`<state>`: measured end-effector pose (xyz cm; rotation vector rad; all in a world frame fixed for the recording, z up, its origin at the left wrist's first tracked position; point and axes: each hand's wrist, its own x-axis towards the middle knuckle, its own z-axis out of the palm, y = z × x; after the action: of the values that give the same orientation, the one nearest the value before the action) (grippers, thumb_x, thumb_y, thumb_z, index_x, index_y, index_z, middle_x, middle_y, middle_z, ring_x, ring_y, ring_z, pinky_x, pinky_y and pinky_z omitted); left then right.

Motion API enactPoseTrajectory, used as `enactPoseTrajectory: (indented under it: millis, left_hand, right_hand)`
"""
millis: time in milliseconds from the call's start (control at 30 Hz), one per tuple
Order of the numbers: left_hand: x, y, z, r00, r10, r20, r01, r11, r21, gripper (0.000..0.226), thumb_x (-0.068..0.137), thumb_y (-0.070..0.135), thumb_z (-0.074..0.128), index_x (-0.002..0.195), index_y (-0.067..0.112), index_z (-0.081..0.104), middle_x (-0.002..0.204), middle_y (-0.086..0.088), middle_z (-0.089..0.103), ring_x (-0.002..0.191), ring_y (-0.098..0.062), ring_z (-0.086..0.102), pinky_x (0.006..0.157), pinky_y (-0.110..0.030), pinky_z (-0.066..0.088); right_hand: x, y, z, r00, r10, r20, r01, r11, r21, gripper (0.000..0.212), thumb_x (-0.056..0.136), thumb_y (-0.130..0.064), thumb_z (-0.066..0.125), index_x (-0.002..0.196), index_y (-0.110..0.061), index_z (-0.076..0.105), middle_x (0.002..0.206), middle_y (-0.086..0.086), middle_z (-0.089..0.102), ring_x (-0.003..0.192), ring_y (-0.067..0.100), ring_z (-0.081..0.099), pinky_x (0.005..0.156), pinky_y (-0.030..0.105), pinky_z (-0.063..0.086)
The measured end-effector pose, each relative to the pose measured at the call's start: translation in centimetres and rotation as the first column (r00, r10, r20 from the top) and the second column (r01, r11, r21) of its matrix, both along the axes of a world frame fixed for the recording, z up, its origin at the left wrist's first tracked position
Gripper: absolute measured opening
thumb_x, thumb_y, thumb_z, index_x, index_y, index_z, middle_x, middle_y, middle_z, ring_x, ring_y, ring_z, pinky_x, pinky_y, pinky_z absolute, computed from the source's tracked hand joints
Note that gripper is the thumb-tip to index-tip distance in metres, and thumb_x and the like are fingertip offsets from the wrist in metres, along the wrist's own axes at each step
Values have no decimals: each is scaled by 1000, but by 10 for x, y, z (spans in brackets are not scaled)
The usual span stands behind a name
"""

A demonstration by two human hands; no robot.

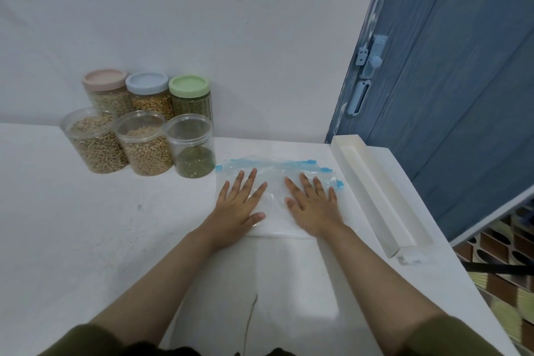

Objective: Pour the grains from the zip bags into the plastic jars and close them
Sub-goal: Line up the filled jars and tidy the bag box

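Both hands, left hand (237, 205) and right hand (313, 205), press spread, straight fingers (250, 179) flat on empty zip bags (274, 182), center frame, on the desk (86, 225).

Both bare forearms reach forward from dark olive sleeves, roughly parallel. The left hand (238, 205) lies palm down with fingers straight and spread, thumb angled inward. The right hand (313, 205) mirrors it, flat and splayed. Both palms seem to press downward, though how hard cannot be judged here.
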<state>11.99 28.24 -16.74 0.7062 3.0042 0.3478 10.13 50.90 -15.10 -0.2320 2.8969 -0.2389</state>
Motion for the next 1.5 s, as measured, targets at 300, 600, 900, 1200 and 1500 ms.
enactPoseTrajectory:
  millis: [300, 600, 900, 1200, 1500]
  left_hand:
    - [14, -30, 6, 980, -154, 125, 127, 970, 206, 87, 82, 76, 46, 154, 33, 25, 161, 19, 4, 148, -2, -11, 118, -25, -6]
    - [23, -29, 17, 942, 265, 205, -330, 625, 707, 22, 95, 23, 64, 114, 35, 65, 82, 17, 65, 75, 6, 58, 70, -12, 41]
    - [13, -18, 17, 824, 560, 83, -465, 587, 663, 45, 101, 23, 49, 143, 25, 32, 86, -2, 65, 72, -20, 56, 70, -31, 39]
    - [11, -17, 25, 793, 599, 106, -550, 631, 547, 41, 103, 21, 43, 140, 33, 30, 76, -4, 63, 68, -19, 59, 66, -34, 44]
    - [29, -19, 19, 770, 638, -17, -519, 642, 565, 25, 99, 31, 50, 124, 28, 46, 83, -1, 60, 81, -25, 60, 70, -36, 43]
  right_hand:
    - [-15, 13, 9, 997, 38, 72, -35, 998, -52, 53, 103, -56, 18, 153, -52, -1, 165, -12, -11, 152, 17, -13, 120, 47, -11]
    - [-5, 21, 26, 990, 29, 139, 9, 965, -262, 53, 102, -55, 34, 152, -50, 18, 166, -12, -1, 153, 16, -3, 122, 45, -6]
    - [45, 35, 84, 992, -109, 62, 116, 624, -773, 37, 94, -58, 53, 131, -57, 50, 124, -17, 62, 123, 5, 51, 96, 25, 34]
    - [65, 43, 40, 932, -348, -103, 89, 494, -865, 67, 93, -17, 68, 144, -44, 32, 94, 21, 56, 77, 10, 56, 81, 20, 43]
    - [47, 34, 19, 897, -410, -164, 122, 587, -800, 28, 93, -13, 58, 107, -36, 67, 95, -29, 67, 90, -3, 61, 73, 4, 40]
